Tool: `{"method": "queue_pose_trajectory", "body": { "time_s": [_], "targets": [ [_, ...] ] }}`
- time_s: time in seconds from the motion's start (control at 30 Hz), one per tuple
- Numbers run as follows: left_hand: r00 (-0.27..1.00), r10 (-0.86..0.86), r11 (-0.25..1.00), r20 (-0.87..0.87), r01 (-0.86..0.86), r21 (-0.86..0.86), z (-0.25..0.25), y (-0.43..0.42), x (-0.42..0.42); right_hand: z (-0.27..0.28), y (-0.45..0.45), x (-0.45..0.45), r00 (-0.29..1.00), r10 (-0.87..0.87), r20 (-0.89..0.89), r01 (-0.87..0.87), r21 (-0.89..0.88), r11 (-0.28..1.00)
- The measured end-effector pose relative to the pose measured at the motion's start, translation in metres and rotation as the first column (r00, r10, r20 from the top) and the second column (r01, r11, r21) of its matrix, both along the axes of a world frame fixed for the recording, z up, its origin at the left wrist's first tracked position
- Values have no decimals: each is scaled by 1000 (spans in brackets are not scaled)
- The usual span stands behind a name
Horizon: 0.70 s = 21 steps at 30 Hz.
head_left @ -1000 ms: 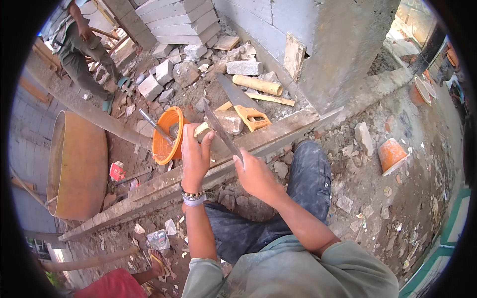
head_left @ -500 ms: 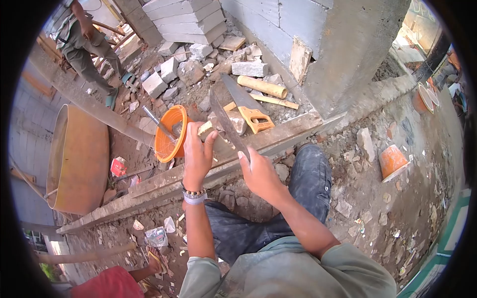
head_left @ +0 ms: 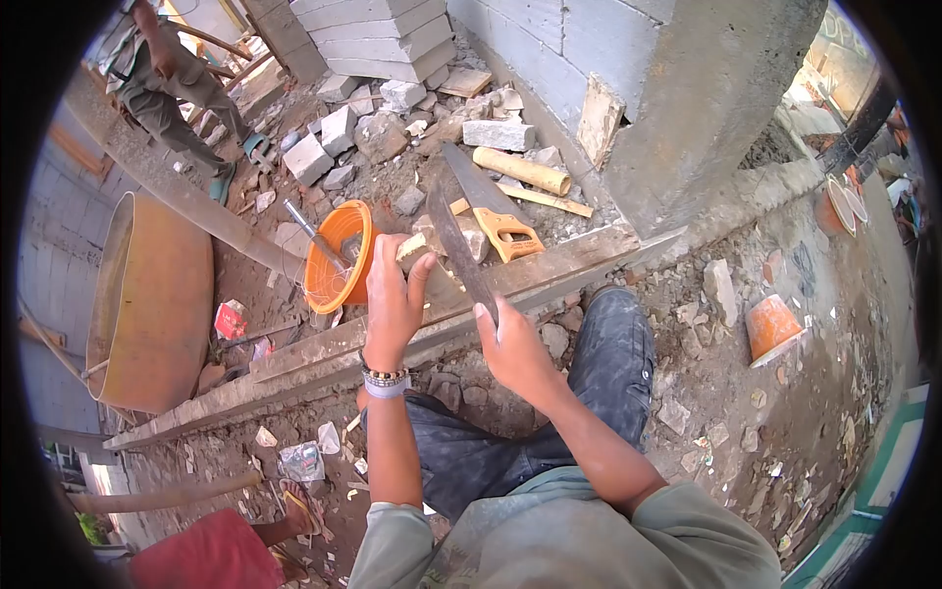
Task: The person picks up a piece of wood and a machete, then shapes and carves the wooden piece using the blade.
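My left hand (head_left: 394,306) is closed around a short pale piece of wood (head_left: 411,249), held up over the concrete ledge. My right hand (head_left: 522,351) grips the lower end of a machete (head_left: 455,239); its handle is hidden in my fist. The dark blade points up and away, just right of the wood and apart from it. Beyond the blade, a handsaw (head_left: 510,236) with a yellow handle lies on the rubble. Left of my left hand stands an orange bucket (head_left: 367,257) with a metal-handled tool (head_left: 316,237) leaning in it.
A length of bamboo (head_left: 520,170) and a thin wood strip (head_left: 545,199) lie past the saw. Broken blocks (head_left: 308,160) are strewn behind. A large tub (head_left: 162,304) stands left. Another orange bucket (head_left: 775,329) lies right. One person stands at upper left; another sits at lower left.
The machete blade has shifted slightly right, away from the wood piece. My left hand keeps its hold. The whole view has turned a little.
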<state>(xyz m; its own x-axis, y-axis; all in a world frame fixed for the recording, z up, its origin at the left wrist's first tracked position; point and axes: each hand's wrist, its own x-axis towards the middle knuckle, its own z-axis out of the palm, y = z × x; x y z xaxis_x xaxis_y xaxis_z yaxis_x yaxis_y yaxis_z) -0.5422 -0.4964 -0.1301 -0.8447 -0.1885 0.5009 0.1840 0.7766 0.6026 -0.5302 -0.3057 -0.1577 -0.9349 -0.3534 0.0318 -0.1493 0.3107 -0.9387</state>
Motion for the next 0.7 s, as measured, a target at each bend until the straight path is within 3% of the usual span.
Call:
{"method": "queue_pose_trajectory", "body": {
  "time_s": [0.1,0.3,0.4,0.5,0.6,0.7],
  "targets": [
    [1000,-4,1000,2,4,15,1,0,-5,-5,2,-4,998,19,-61,-12,107,994],
    [1000,-13,999,1,13,30,-1,0,-1,18,2,3,989,-83,-119,75,-66,995],
    [1000,-7,999,14,7,40,1,2,0,-6,0,-1,998,61,7,-62,178,982],
    [1000,-8,999,3,8,33,4,2,-4,-10,5,-9,996,62,-63,-54,114,992],
    [1000,-9,1000,-10,9,10,-1,2,-2,10,7,-6,1000,-10,-15,11,24,1000],
    [1000,0,1000,1,0,-8,-3,2,-2,3,-1,1,987,-124,-100,115,-85,990]
  ]
}}
